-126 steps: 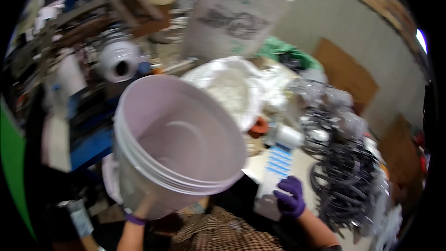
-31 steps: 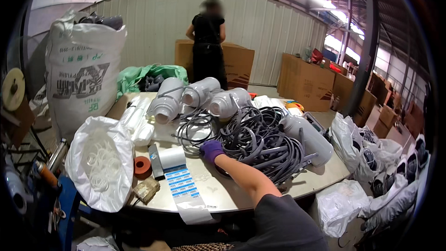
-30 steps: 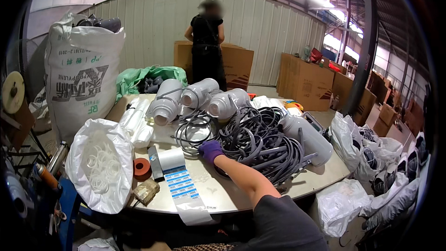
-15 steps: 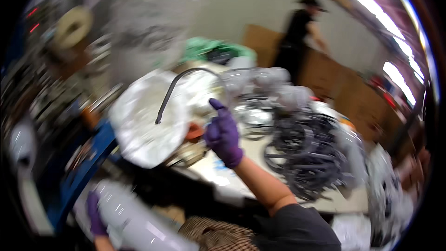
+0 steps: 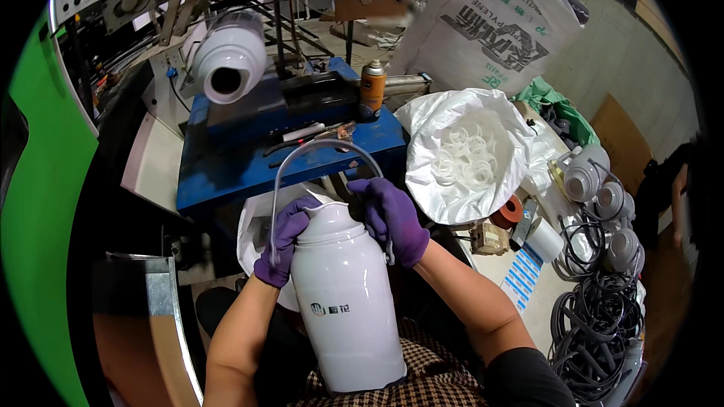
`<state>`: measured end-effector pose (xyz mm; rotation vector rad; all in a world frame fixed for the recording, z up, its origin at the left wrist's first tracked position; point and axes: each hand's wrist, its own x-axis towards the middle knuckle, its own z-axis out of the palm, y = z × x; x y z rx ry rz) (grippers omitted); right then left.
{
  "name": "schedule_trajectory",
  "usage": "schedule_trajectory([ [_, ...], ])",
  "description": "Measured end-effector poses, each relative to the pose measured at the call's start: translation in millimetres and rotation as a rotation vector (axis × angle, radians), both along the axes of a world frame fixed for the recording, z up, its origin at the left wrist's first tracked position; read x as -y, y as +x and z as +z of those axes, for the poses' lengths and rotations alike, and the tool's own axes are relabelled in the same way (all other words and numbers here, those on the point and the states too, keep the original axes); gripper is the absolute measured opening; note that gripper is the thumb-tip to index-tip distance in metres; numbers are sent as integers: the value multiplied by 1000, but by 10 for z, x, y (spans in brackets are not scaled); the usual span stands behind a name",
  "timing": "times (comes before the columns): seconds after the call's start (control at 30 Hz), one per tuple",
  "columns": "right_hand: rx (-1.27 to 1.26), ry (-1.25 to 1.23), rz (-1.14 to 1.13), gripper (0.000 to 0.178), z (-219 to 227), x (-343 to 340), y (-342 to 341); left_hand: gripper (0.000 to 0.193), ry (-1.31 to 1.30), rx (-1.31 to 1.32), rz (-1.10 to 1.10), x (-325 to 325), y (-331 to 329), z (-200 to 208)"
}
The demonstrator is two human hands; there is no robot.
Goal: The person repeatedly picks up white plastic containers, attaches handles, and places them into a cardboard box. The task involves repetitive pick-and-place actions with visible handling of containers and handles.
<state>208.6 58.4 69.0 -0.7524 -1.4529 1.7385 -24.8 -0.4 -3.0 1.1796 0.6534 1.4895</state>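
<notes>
A white, glossy vacuum jug body (image 5: 347,324) stands in my lap, leaning slightly, its spouted neck toward the far side. A grey, bendy carrying handle (image 5: 324,143) arches over the neck. My left hand (image 5: 285,237), in a purple glove, is closed round the handle's left end, with its fingertips against the jug's shoulder. On the other side my right hand (image 5: 397,220), also gloved in purple, is closed at the handle's right end, which shows below the fingers beside the jug. Its fingers partly hide the handle there.
A blue bench (image 5: 219,188) beyond my hands carries a spray can (image 5: 372,90) and tools. Another white jug (image 5: 230,60) is held in a machine. To the right are a sack of clear rings (image 5: 467,158), a tape roll (image 5: 544,240) and piled grey handles (image 5: 592,332).
The jug has come from the lower left to upright in front of me. My right hand has brought the handle from above the table to the jug's neck. The view has turned left.
</notes>
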Motion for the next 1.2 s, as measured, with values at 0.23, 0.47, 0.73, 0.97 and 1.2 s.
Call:
schedule_trajectory([
  [0.23,42,1695,-50,24,238,453,-172,29,-102,120,43,158,-3,52],
  [0.47,-151,123,-465,22,-31,366,-452,39,-53,56,51,222,-120,4],
  [0.73,-384,-269,239,39,-805,-311,-202,44,496,-889,912,16,120,-32],
  [0.97,-431,-280,173,45,-523,-26,-70,34,445,-1365,1072,-222,-315,-138],
  [1.2,-595,-282,221,48,-794,-117,64,60,6,270,-34,163,229,130],
])
